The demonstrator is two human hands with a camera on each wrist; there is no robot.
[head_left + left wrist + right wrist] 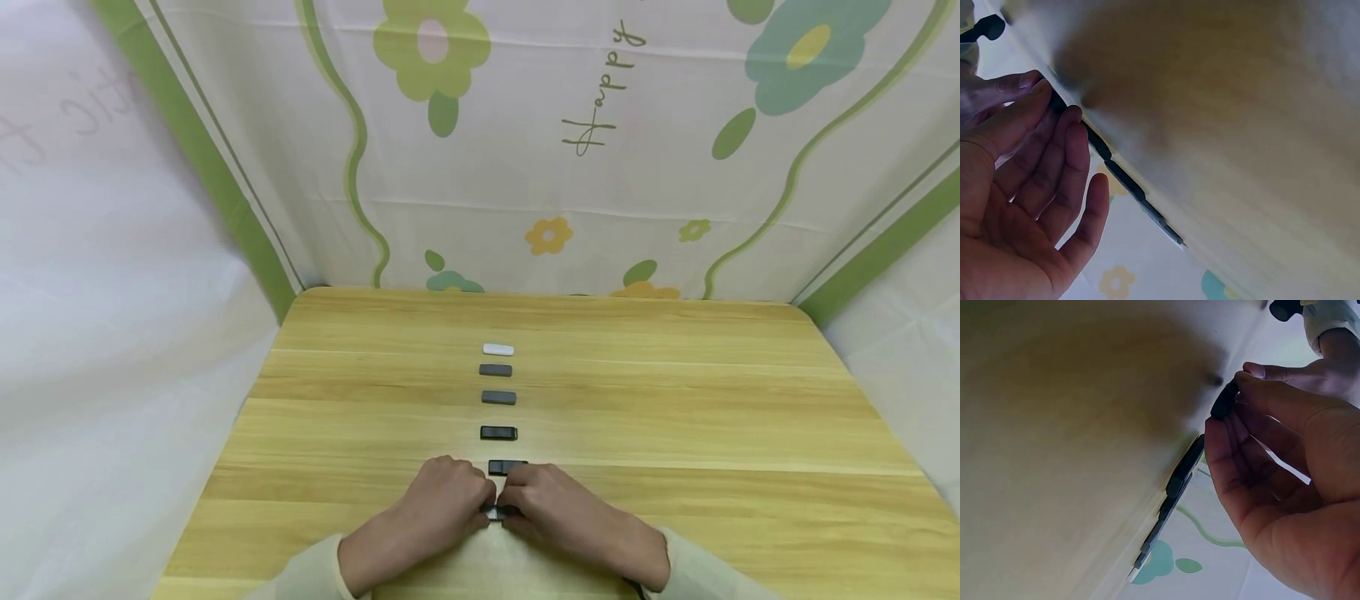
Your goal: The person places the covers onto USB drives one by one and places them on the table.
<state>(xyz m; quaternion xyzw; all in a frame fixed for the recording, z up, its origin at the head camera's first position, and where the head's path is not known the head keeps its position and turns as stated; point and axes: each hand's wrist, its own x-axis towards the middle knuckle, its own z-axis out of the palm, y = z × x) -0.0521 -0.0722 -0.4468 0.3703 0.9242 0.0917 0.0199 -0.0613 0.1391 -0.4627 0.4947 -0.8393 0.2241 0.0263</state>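
Low at the front of the table, my left hand (447, 502) and right hand (558, 510) meet over a small dark stick that looks like a USB flash drive (494, 514). The left fingers pinch its left end and the right fingers its right end, so most of it is hidden. In the right wrist view its black body (1225, 400) shows between thumb and fingers; the left wrist view shows only a dark part (1057, 102). Just beyond the hands lies a black flash drive (498, 467), partly covered by the right hand.
Farther back, in a column, lie another black flash drive (498, 433), two grey ones (498, 397) (495, 370) and a white one (498, 350). The wooden table (675, 392) ends at a flower-printed cloth (517, 167), with more cloth at both sides.
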